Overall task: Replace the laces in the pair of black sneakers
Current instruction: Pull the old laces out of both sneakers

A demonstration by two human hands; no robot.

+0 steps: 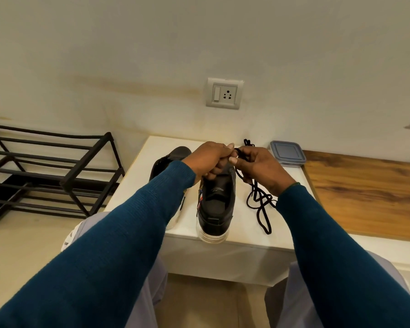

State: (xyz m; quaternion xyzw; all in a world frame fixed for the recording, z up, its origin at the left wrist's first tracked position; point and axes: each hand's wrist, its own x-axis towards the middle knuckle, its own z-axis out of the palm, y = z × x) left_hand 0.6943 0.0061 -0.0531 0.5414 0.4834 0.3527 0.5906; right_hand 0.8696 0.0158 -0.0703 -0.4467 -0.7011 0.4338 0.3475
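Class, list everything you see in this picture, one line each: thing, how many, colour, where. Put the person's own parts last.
sneakers: two, black, side by side on the table
lace: at least one, black, tangled on the table right of the sneakers
container: one, clear with grey-blue lid, table's back right corner
table: one, white, against the wall
wooden top: one, brown, right of the table
wall socket: one, pale grey, on the wall above the table
shoe rack: one, black, on the floor left of the table
sleeves: two, teal, up to the wrists
left hand: one, pinches the lace above a sneaker
right hand: one, pinches the same lace
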